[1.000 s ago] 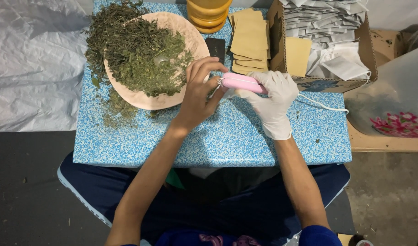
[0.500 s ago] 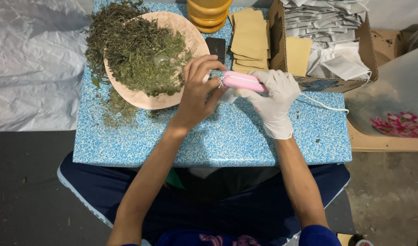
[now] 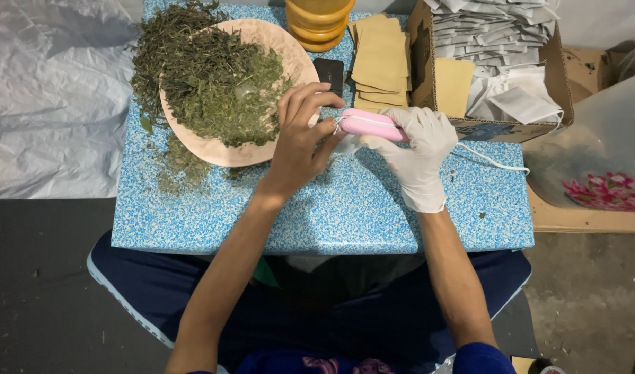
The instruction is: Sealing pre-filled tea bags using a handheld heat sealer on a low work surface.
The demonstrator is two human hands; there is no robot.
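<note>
Little change vs. 0.5 s ago: both hands stay just right of the herb plate (image 3: 279,43). Right hand (image 3: 420,149) (white glove) remains closed around pink handheld device (image 3: 371,125), white cord trailing away from plate. Left hand (image 3: 300,138), bare, fingers curled at device's plate-side tip, pinching small whitish item; work ongoing.

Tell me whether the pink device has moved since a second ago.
No. The pink device sits as before just left of the cardboard box, gripped by the gloved right hand, with the left hand at its tip.
</note>
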